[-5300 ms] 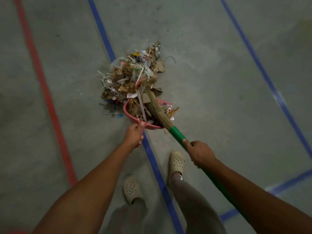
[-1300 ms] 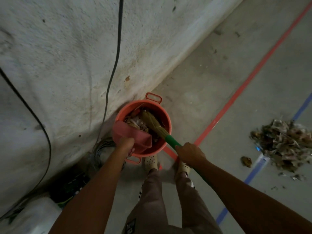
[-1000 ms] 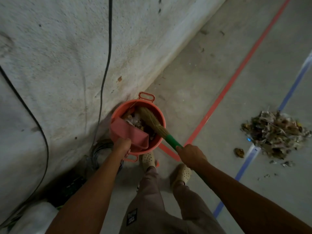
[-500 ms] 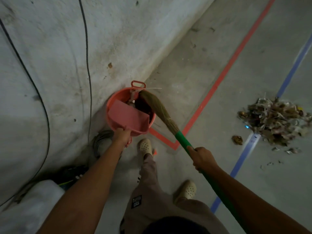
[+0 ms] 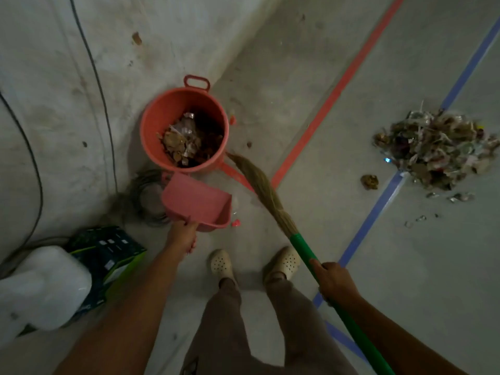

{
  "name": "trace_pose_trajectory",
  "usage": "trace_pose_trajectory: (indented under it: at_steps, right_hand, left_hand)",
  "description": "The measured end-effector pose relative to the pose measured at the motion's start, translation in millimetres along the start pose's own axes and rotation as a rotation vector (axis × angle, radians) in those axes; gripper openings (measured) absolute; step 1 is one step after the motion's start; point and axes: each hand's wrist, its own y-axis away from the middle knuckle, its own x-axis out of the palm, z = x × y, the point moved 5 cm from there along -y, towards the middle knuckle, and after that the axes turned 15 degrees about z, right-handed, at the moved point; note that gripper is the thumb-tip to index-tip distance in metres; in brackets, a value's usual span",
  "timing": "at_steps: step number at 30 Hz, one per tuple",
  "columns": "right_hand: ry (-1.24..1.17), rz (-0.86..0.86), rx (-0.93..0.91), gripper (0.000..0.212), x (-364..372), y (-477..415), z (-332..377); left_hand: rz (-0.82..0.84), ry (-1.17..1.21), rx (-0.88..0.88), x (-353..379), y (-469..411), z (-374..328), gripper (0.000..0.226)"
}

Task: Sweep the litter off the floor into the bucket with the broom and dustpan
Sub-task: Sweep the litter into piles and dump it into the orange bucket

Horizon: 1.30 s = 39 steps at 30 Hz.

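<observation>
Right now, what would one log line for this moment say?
left hand: holds dustpan, empty | right hand: grips broom | bucket: litter inside | floor pile: not yet swept

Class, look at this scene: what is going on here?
A person is sweeping up. Their left hand grips an empty pink plastic dustpan beside the round orange plastic bucket, which holds litter. Their right hand holds the green-handled straw broom, its tip near the bucket's side. A heap of mixed litter lies on the grey floor by the blue line.
</observation>
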Motion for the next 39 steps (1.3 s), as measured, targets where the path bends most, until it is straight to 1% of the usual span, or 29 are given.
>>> trace_pose_trajectory:
  at_steps: [5,8,10,13,15,18,20,23,29,35,39]
  right_hand:
    - [0.068,0.094,0.081,0.051,40.5,-69.1,-13.0]
    - [0.147,0.136,0.088,0.049,65.0,-126.2,-14.9]
    - [0.159,0.157,0.089,0.05,83.5,-165.9,-20.7]
    - [0.219,0.19,0.138,0.046,104.0,-216.3,-33.6]
    - [0.209,0.16,0.191,0.046,105.4,-241.2,-42.0]
    - [0.131,0.052,0.241,0.054,92.6,-263.8,-48.2]
    - [0.069,-0.019,0.25,0.058,79.4,-269.3,-48.3]
    - [-0.046,-0.086,0.206,0.06,57.8,-267.6,-46.5]
    - [-0.254,-0.123,0.064,0.052,7.9,-248.3,-26.3]
    - [-0.273,-0.149,-0.089,0.048,-36.0,-229.9,20.9]
    - [-0.214,-0.151,-0.154,0.053,-50.7,-241.5,65.5]
  left_hand:
    - [0.066,-0.089,-0.063,20.2,-62.1,65.1,0.042]
    - [0.114,-0.121,-0.114,34.2,-106.2,104.1,0.041]
    - [0.136,-0.142,-0.139,39.6,-133.2,126.5,0.042]
    - [0.157,-0.161,-0.174,45.5,-165.1,156.7,0.039]
    - [0.157,-0.163,-0.183,49.1,-180.9,170.4,0.035]
    - [0.152,-0.147,-0.161,52.0,-198.2,178.3,0.036]
    - [0.15,-0.144,-0.14,53.8,-204.2,175.9,0.039]
    - [0.143,-0.116,-0.104,58.1,-203.2,160.1,0.041]
    - [0.149,-0.103,-0.035,77.0,-196.8,96.1,0.043]
    - [0.106,-0.131,0.036,104.9,-194.1,23.4,0.041]
    - [0.09,-0.128,0.088,122.8,-206.2,-10.8,0.04]
